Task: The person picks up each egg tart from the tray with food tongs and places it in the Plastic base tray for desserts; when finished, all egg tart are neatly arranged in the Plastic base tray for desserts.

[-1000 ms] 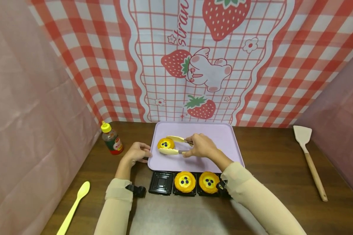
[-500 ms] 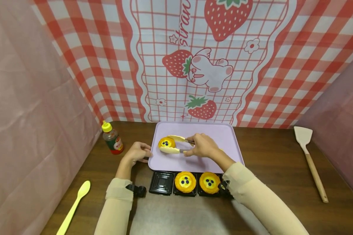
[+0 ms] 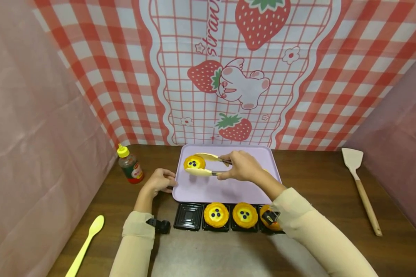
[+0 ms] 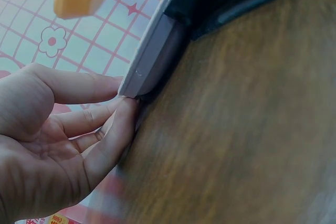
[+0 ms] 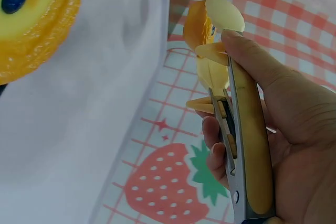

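Observation:
My right hand (image 3: 243,166) grips a pair of tongs (image 5: 247,129) with cream tips and metal-edged handles. Between the tips is an egg tart (image 3: 194,163) with dark berries, held above the left part of a lilac tray (image 3: 225,190). At the tray's left edge, my left hand (image 3: 161,180) pinches the rim between thumb and fingers, as the left wrist view shows. Along the tray's near side runs a row of black square holders. The leftmost holder (image 3: 188,216) is bare, while a tart (image 3: 216,215), a second tart (image 3: 245,215) and a partly hidden third (image 3: 268,219) fill the others.
A sauce bottle (image 3: 130,165) with a yellow cap stands left of the tray. A yellow spoon (image 3: 86,242) lies at the near left. Far right lies a spatula (image 3: 364,196) with a wooden handle. A checked cloth (image 3: 308,111) hangs behind the table.
The right hand has raised the tongs and tart off the tray, slightly away from me. The left hand stays at the tray's edge. The head view has shifted a little.

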Available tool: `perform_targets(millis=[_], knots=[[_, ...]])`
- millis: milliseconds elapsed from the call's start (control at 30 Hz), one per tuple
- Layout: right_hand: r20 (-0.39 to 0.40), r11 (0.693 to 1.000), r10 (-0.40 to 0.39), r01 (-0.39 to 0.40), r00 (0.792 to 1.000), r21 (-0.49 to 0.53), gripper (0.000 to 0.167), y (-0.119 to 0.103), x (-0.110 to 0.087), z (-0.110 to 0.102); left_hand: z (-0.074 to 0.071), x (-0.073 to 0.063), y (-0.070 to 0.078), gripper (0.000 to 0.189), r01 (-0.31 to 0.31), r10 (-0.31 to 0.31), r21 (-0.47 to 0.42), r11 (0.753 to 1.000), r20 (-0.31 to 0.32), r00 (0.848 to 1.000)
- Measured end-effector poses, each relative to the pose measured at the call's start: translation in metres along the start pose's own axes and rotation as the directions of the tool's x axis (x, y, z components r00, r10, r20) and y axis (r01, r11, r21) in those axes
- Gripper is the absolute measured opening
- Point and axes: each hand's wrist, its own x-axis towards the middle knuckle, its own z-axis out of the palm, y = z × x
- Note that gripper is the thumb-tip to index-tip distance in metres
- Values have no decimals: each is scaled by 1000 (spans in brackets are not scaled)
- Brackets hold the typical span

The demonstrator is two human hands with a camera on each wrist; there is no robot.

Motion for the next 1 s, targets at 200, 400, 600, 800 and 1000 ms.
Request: perform_targets(millis=[200, 400, 600, 800, 1000], knots=[[-1, 1000, -31, 31, 1000, -1, 74, -9, -11, -9, -1, -1, 0, 36, 5, -5, 3, 1000, 7, 1000], [-9, 996, -86, 86, 996, 4, 73, -16, -29, -15, -1, -1, 0, 35, 2, -2, 16, 1000, -1, 1000], [12, 990, -142, 142, 990, -5, 73, -23, -50, -16, -1, -1, 0, 36, -2, 2, 6, 1000, 4, 1000], [28, 980, -199, 199, 980, -8, 71, -29, -66, -11, -2, -3, 1, 36, -19, 19, -20, 1000, 15, 1000], [44, 975, -222, 223, 974, -5, 69, -32, -77, -8, 0, -4, 2, 36, -21, 21, -18, 1000, 19, 1000]])
